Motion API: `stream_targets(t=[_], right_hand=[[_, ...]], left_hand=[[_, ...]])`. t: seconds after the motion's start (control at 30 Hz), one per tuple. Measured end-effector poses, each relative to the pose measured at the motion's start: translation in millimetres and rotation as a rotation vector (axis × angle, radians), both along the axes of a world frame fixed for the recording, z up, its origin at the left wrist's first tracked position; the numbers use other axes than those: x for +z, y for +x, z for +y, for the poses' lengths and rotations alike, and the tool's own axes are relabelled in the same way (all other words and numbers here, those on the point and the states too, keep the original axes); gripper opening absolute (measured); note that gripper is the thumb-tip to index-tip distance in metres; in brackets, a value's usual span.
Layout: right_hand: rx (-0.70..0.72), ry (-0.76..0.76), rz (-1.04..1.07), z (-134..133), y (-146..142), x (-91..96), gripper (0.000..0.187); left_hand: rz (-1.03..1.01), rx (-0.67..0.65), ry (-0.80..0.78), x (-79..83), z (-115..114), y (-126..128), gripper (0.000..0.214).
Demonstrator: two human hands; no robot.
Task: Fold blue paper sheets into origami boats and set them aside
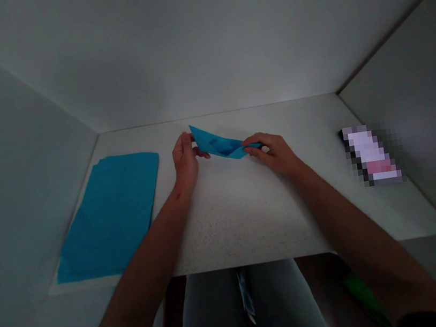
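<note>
A folded piece of blue paper (219,145), long and narrow with pointed ends and shaped like a paper boat, is held up over the far part of the white table. Its left end is gripped by my left hand (185,156), the fingers bent around the edge and partly hidden behind it. At the other end my right hand (271,150) pinches the paper between thumb and fingers. Darker creases show along the paper's middle. It tilts, with the left tip higher than the right.
A stack of blue paper sheets (111,213) lies on the table's left, beside my left forearm. On the right rests a phone (371,155), its screen blurred out. White walls enclose the table (241,214) at the back and both sides. Something green (362,295) shows below the table.
</note>
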State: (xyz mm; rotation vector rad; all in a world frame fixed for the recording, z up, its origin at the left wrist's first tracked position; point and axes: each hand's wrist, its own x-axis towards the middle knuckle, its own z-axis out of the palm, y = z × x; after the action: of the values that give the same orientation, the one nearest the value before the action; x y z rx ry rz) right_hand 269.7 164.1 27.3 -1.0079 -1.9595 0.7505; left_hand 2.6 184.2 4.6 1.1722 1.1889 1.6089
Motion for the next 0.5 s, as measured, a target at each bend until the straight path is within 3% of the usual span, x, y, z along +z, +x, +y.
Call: stream_targets(t=[0.17,0.5], right_hand=[[0.02,0.062,-0.045,2,2,-0.4,0.032],[-0.101,0.096,-0.038,7,11,-2.7,0.03]], left_hand=[[0.009,-0.075,-0.006,1.4,-3,-1,0.076],[0.099,-0.011,-0.044,-2.2,2,-2,0.045]])
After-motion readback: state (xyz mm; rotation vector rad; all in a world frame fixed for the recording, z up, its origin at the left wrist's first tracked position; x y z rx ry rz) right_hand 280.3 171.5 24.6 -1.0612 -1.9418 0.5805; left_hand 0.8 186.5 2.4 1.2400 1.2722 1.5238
